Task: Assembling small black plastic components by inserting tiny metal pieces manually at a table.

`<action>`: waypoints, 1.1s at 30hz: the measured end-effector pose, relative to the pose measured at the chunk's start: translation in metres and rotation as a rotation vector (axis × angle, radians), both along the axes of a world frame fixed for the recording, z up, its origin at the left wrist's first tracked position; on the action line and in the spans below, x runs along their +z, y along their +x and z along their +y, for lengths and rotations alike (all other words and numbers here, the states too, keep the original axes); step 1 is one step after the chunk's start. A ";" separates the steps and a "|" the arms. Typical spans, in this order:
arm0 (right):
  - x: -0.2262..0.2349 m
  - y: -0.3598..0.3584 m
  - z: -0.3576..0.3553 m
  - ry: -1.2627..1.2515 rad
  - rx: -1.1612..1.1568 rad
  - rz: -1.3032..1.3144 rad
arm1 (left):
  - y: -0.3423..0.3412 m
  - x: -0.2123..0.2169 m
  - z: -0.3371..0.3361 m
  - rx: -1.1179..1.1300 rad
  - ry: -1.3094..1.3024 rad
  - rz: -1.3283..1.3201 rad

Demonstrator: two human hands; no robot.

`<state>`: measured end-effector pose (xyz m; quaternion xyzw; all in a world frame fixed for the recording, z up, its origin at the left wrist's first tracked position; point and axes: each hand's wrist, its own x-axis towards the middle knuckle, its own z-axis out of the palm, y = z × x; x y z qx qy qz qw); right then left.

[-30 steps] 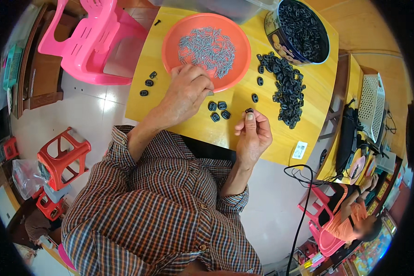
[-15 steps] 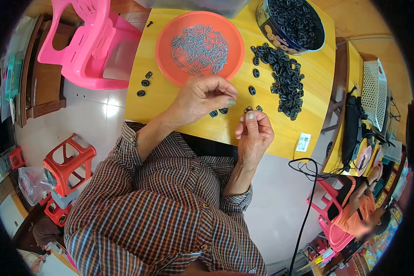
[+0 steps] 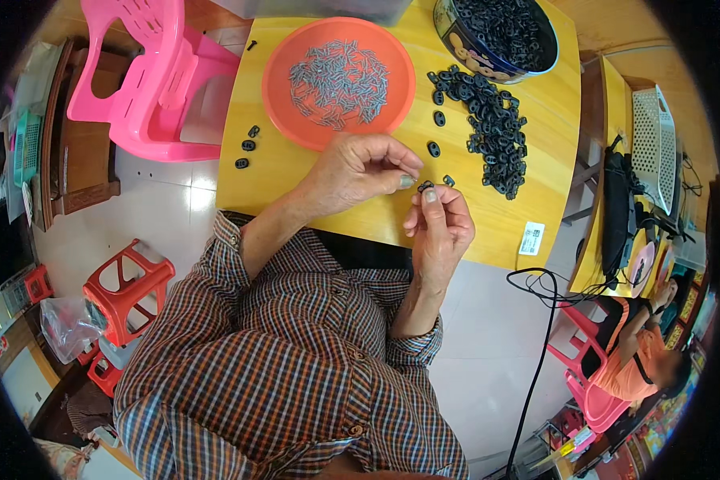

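While the fingers of the right hand (image 3: 440, 228) pinch a small black plastic piece (image 3: 426, 186) at their tips, the left hand (image 3: 346, 172) hangs close by on its left; the left thumb and forefinger are drawn in toward each other, though whether they meet or hold anything I cannot tell; just beyond the left fingers lies a round, shallow orange plastic basin (image 3: 274, 88), with small grey metal screws (image 3: 340, 84) loosely spread in it; just past the right fingertips a black two-holed plastic oval (image 3: 434, 150) rests on the yellow wood-grained surface (image 3: 548, 104); ahead and right of those fingers spreads a heap of black plastic ovals (image 3: 496, 132), and farther off stands a round dark blue tin (image 3: 474, 64) full of similar ones; well left of the left fingers, three small black ovals (image 3: 249, 146) lie in a row; right of the right fingers is a white rectangular label (image 3: 531, 238).
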<state>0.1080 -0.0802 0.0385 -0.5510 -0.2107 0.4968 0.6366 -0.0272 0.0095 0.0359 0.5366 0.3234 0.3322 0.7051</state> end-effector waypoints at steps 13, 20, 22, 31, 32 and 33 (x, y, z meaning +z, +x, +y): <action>-0.005 0.000 -0.001 0.001 0.024 -0.039 | 0.000 -0.002 0.001 -0.037 0.052 0.020; -0.006 -0.001 -0.001 -0.009 0.027 -0.052 | 0.000 -0.003 0.002 -0.043 0.063 0.029; -0.006 -0.001 -0.001 -0.008 0.026 -0.055 | 0.000 -0.004 0.002 -0.040 0.066 0.025; -0.004 -0.001 -0.003 -0.002 0.019 -0.132 | 0.000 -0.001 0.001 -0.037 0.100 0.078; -0.003 -0.001 -0.003 -0.007 0.033 -0.147 | 0.000 -0.002 0.001 -0.042 0.092 0.084; -0.002 0.000 -0.004 -0.011 0.047 -0.162 | -0.001 -0.001 0.001 -0.041 0.092 0.085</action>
